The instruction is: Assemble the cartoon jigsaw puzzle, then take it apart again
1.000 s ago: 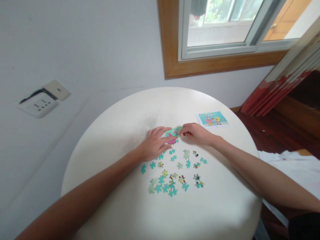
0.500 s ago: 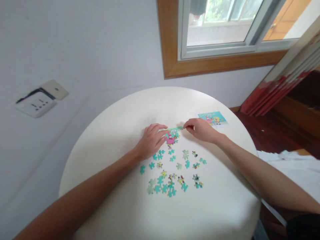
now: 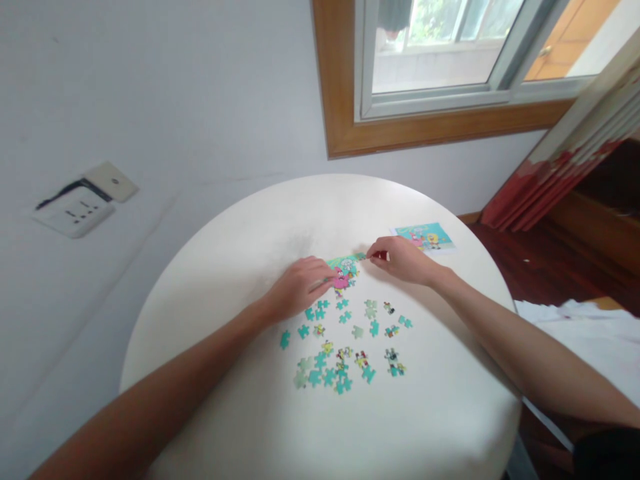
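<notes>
A partly joined jigsaw puzzle point(image 3: 345, 272) lies near the middle of the round white table, showing a pink cartoon figure on green-blue. Over its left edge rests my left hand point(image 3: 306, 283), fingers drawn together and bent against the puzzle; the fingertips are partly hidden. At the puzzle's upper right corner, my right hand point(image 3: 393, 259) pinches a small puzzle piece point(image 3: 363, 257) between thumb and finger. Several loose turquoise puzzle pieces point(image 3: 320, 360) are scattered on the near side of both hands, with some pale and yellow ones among them.
A picture card point(image 3: 430, 235) with the same cartoon figures lies behind my right wrist. The round table point(image 3: 225, 247) stands close to the wall with a socket point(image 3: 75, 210). White cloth or paper point(image 3: 575, 333) is at the right, below a red and cream curtain point(image 3: 540, 167).
My left hand's fingers have drawn in from spread to bent together, uncovering more of the puzzle's upper left edge. The right hand has stayed at the corner.
</notes>
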Demonstrator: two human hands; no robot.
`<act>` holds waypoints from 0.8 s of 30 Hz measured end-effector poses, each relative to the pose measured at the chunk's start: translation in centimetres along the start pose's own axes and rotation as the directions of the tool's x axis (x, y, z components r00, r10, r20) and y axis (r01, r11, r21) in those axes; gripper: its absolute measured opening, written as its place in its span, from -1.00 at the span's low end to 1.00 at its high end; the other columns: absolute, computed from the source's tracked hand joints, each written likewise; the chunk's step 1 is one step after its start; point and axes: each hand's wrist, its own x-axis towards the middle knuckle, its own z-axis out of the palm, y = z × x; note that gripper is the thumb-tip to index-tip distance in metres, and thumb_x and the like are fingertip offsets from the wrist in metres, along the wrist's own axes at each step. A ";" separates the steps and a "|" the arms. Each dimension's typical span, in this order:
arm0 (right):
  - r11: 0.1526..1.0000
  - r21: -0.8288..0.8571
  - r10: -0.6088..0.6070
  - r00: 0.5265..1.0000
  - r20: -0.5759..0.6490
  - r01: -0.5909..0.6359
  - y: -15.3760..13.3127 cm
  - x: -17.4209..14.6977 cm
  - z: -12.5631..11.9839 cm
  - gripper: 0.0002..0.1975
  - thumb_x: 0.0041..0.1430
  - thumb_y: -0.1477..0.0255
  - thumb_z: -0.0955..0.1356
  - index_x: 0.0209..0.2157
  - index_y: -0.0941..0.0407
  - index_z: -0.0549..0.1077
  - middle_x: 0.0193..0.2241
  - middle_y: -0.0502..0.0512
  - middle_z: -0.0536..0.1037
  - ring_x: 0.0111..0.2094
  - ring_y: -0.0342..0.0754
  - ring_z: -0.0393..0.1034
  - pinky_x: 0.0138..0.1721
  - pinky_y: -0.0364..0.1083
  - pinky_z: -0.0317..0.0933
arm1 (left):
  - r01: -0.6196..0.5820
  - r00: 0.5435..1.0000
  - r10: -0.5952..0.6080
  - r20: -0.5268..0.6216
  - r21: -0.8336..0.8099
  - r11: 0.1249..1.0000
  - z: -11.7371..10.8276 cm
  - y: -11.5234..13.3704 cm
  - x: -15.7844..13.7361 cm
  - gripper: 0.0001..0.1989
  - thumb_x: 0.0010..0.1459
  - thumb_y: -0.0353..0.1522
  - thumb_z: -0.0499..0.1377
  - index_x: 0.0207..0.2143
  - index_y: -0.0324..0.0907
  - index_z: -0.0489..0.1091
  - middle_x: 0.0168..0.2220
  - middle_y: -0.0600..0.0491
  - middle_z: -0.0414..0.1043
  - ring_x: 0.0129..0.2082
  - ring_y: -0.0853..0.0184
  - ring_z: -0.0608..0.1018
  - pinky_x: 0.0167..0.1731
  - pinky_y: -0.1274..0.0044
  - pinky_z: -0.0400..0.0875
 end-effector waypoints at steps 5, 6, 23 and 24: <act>1.000 -0.011 -0.007 1.000 0.013 0.007 0.0 0.0 0.2 -0.79 0.13 0.49 0.28 -0.33 0.14 0.58 -0.39 0.13 0.58 -0.42 -0.09 0.36 -0.36 -0.10 0.16 | -0.049 0.960 0.102 0.262 -0.200 0.979 -2.0 3.2 -0.5 -0.89 0.24 -0.34 0.20 -0.23 -0.09 0.52 -0.28 0.07 0.54 -0.23 0.35 0.51 -0.16 0.49 0.35; 1.000 -0.012 -0.010 1.000 0.018 0.010 0.0 0.0 0.3 -0.79 0.13 0.48 0.28 -0.33 0.14 0.57 -0.39 0.13 0.58 -0.43 -0.09 0.35 -0.37 -0.10 0.15 | -0.060 0.948 0.121 0.294 -0.211 0.976 -2.2 3.8 -0.6 -0.91 0.22 -0.35 0.21 -0.25 -0.08 0.53 -0.30 0.08 0.53 -0.23 0.35 0.50 -0.18 0.50 0.34; 0.999 -0.024 -0.032 0.997 0.064 0.033 0.1 -0.1 1.1 -0.77 0.20 0.43 0.26 -0.33 0.12 0.56 -0.39 0.10 0.58 -0.43 -0.11 0.34 -0.38 -0.10 0.13 | -0.184 0.877 0.231 0.421 -0.151 0.971 -0.2 5.7 -1.3 -0.92 0.17 -0.33 0.27 -0.26 -0.10 0.48 -0.25 0.05 0.45 -0.19 0.29 0.43 -0.16 0.49 0.29; 0.999 -0.023 -0.029 0.997 0.065 0.031 0.1 -0.1 1.1 -0.77 0.19 0.43 0.26 -0.34 0.11 0.56 -0.39 0.10 0.57 -0.43 -0.11 0.34 -0.38 -0.10 0.13 | -0.173 0.876 0.220 0.430 -0.145 0.974 -0.2 5.8 -1.3 -0.91 0.17 -0.33 0.27 -0.25 -0.10 0.47 -0.23 0.04 0.44 -0.18 0.28 0.42 -0.15 0.49 0.29</act>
